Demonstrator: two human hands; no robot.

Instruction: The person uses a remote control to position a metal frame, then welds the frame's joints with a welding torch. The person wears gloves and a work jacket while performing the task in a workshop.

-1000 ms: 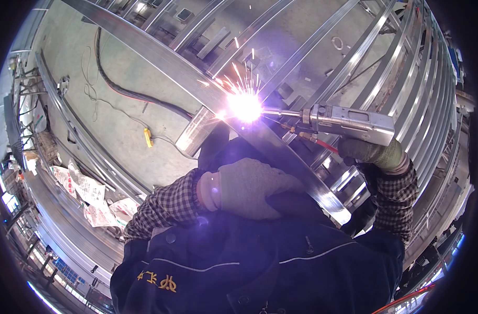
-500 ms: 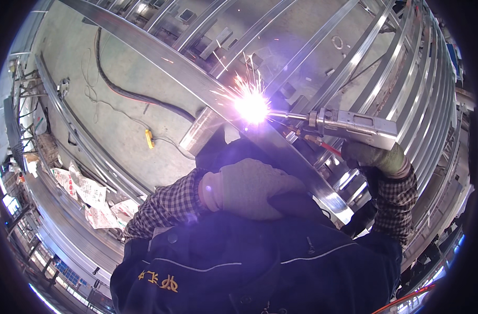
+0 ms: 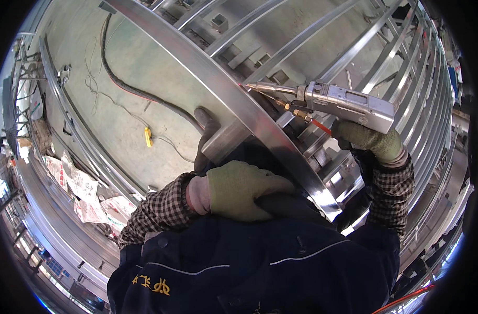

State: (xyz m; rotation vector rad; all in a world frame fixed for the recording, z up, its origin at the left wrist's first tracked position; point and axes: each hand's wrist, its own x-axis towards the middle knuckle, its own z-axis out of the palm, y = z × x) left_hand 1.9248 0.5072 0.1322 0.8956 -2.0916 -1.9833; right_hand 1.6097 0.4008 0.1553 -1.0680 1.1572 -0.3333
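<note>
In my right hand [image 3: 372,140], gloved in green with dark fingers, is a silver welding gun [image 3: 349,103]. My fingers are wrapped round its grip, below the boxy body. Its thin nozzle points left, the tip at the upper edge of a long metal bar [image 3: 265,123]. No arc glows there. My gloved left hand [image 3: 241,189] lies low in front of my body, fingers stretched to the right and partly lost against dark material. It appears to hold nothing. Between that hand and the bar, a short square metal tube [image 3: 226,140] butts against the bar's near side.
Parallel metal bars [image 3: 349,55] run off the long bar toward the upper right. A black cable [image 3: 139,94] curves over the floor, near a yellow connector [image 3: 148,137] on a thin wire. Crumpled white sheeting [image 3: 82,188] lies at left beside long metal profiles [image 3: 74,120].
The bright arc and sparks at the nozzle have gone out. The gun has shifted slightly up and left in view. Both hands keep much the same pose.
</note>
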